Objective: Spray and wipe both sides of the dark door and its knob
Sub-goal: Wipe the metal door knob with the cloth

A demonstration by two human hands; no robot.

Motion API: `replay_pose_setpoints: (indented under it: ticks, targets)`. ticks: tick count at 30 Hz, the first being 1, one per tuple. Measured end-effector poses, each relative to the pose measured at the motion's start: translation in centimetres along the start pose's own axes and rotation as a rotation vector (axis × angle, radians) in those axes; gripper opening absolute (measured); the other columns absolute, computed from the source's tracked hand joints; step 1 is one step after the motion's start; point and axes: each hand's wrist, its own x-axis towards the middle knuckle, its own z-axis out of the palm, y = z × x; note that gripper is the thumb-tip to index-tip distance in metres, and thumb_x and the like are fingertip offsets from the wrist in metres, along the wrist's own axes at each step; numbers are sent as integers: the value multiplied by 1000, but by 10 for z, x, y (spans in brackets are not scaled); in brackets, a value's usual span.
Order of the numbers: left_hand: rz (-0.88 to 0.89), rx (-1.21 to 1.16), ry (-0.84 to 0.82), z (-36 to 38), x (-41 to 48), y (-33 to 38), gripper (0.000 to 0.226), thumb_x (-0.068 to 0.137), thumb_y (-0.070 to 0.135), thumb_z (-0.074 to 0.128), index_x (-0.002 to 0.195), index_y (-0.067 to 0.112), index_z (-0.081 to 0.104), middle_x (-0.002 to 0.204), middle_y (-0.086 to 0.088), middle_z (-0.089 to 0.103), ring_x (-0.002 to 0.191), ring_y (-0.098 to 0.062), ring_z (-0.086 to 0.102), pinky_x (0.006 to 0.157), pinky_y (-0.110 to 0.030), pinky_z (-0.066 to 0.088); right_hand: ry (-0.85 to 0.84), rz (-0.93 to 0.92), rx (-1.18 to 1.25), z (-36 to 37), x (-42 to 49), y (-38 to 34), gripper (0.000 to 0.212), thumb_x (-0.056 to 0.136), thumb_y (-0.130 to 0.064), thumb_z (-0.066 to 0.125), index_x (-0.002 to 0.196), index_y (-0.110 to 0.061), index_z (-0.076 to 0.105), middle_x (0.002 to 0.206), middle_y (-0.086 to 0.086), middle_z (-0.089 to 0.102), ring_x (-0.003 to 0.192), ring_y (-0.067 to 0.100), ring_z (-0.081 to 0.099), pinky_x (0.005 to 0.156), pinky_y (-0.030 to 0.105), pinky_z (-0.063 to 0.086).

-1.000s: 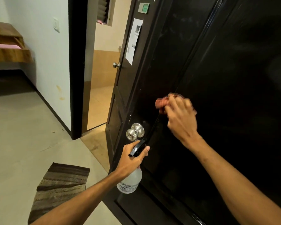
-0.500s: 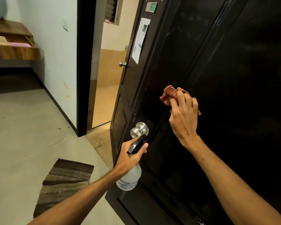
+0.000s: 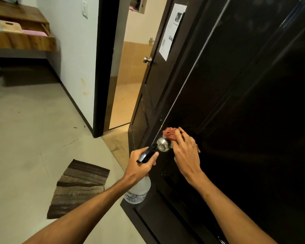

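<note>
While the right hand (image 3: 186,155) bunches a half-hidden red cloth (image 3: 169,133) beside the knob (image 3: 163,144), left hand (image 3: 142,166) fingers wrap the spray bottle (image 3: 139,191), covering its neck.

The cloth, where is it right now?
In the head view, the red cloth is bunched under the right hand, against the dark door just above the silver knob.
</note>
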Motion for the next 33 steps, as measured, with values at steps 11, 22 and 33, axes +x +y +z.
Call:
replay_pose_setpoints:
  ticks: [11, 22, 33]
  targets:
    - [-40, 0, 8, -6, 9, -15, 21, 101, 22, 70, 82, 14, 66, 68, 1, 65, 53, -6, 61, 49, -21, 50, -49, -161, 33, -16, 52, -7, 43, 82, -16, 78, 124, -17, 68, 149, 9, 46, 139, 31, 39, 105, 45, 39]
    - [-40, 3, -21, -19, 3, -23, 9, 99, 24, 73, 92, 28, 68, 78, -4, 74, 61, -8, 68, 50, -22, 53, 44, 372, 543, 64, -55, -49, 48, 86, 0, 70, 131, -16, 66, 141, 3, 46, 116, 22, 49, 95, 43, 54]
    - [-22, 18, -56, -20, 10, -22, 7, 98, 22, 73, 95, 27, 68, 83, -6, 74, 61, -2, 67, 54, -17, 51, 737, 1199, 1597, 19, -23, -90, 40, 93, 12, 60, 115, -19, 74, 138, 2, 59, 130, 16, 58, 104, 29, 52]
